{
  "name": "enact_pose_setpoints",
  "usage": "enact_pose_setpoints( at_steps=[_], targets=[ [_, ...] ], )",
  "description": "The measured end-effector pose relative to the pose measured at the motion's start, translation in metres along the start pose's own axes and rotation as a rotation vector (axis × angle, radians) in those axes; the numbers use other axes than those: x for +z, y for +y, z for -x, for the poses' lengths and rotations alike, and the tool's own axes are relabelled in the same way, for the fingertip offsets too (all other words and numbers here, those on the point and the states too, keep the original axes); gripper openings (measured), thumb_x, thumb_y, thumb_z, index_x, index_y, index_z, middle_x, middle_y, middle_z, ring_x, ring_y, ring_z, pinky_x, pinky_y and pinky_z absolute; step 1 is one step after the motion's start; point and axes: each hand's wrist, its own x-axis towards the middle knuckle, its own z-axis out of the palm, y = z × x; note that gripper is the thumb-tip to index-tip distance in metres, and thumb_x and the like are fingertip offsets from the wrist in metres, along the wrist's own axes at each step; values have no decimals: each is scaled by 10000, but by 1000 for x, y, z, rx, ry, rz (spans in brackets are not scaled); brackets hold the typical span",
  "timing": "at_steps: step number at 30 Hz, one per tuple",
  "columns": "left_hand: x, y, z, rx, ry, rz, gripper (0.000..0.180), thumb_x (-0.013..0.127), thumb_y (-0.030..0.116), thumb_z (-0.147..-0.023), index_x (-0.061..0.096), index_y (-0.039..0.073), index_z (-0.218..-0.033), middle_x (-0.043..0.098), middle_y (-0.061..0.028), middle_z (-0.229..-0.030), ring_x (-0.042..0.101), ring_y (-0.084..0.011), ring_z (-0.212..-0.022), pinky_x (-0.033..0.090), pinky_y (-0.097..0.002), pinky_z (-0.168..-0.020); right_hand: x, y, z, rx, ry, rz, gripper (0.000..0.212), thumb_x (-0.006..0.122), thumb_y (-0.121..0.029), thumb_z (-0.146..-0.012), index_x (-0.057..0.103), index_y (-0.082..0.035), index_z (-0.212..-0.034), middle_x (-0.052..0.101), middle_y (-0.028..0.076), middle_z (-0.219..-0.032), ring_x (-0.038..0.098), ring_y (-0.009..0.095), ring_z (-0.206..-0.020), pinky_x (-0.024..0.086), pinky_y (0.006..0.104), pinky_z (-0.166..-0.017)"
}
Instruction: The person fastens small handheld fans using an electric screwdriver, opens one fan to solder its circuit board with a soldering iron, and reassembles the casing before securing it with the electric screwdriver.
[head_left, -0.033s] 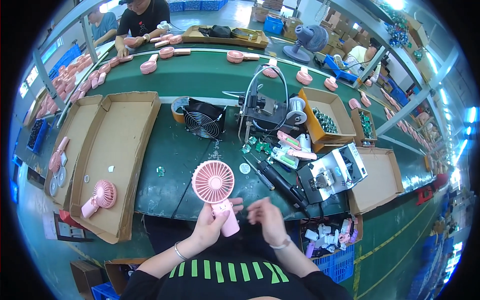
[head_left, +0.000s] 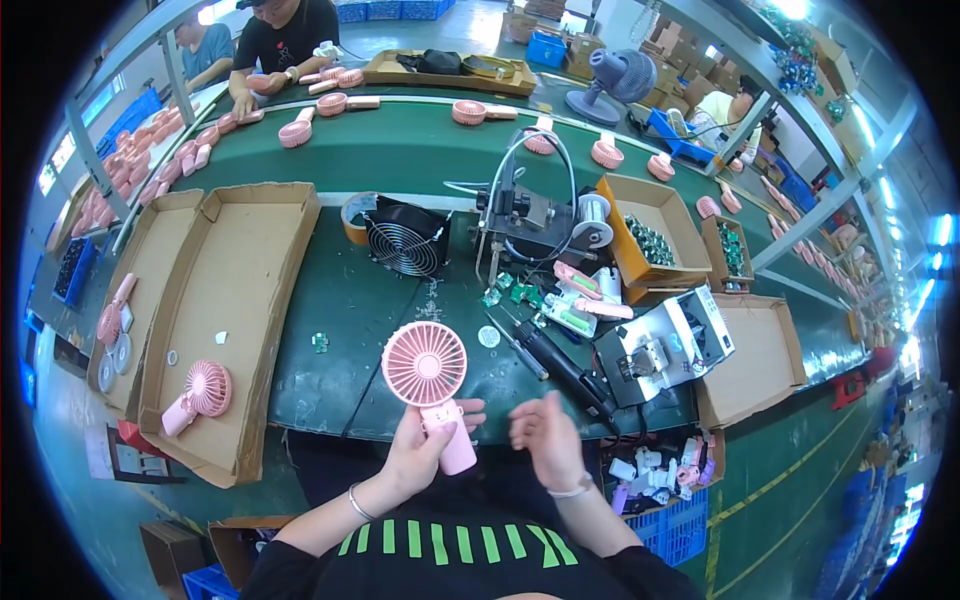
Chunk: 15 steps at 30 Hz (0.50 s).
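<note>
My left hand (head_left: 424, 444) is wrapped round the handle of a pink handheld fan (head_left: 425, 365), whose round grille points up over the near edge of the bench. To its right hovers my right hand (head_left: 548, 440), apart from the fan, with nothing in it and its fingers loosely bent and spread. Beyond that hand lie a black-handled tool (head_left: 562, 370) and a soldering iron stand with a wire spool (head_left: 593, 222). A small round white disc (head_left: 489, 336) rests on the bench near the fan's head.
Cardboard trays (head_left: 290, 260) stand at the left, one holding another pink fan (head_left: 208, 388). A black cooling fan (head_left: 408, 238) and a metal device (head_left: 665, 350) sit on the bench. Behind runs a green conveyor (head_left: 400, 150) carrying pink fans. Co-workers sit at the far left and far right.
My right hand has shifted slightly right, away from the pink fan. The fan in my left hand has moved a touch left.
</note>
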Motion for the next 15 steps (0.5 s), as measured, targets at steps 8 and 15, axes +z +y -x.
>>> enact_pose_setpoints(
  at_steps=[8, 15],
  targets=[
    [-2, -7, -8, 20, -61, -124, 459, 470, 103, -977, 278, -5, -1380, 513, -162, -1317, 556, -233, -1172, 427, -363, -1010, -98, -1, 12, 229, -50, -1166, 690, 300, -582, -969, 537, 55, -1087, 625, 203, -1114, 665, 236, -876, 568, 324, -700],
    [-5, 2, -5, -42, 44, 97, 561, 672, 91, -863, 373, 16, -1332, 576, -90, -1133, 595, -185, -1034, 467, -343, -948, -62, -17, 21, -54, 191, -691, 539, 301, -420, -1025, 480, 59, -1194, 567, 244, -1228, 656, 272, -953, 578, 334, -797]
  ],
)
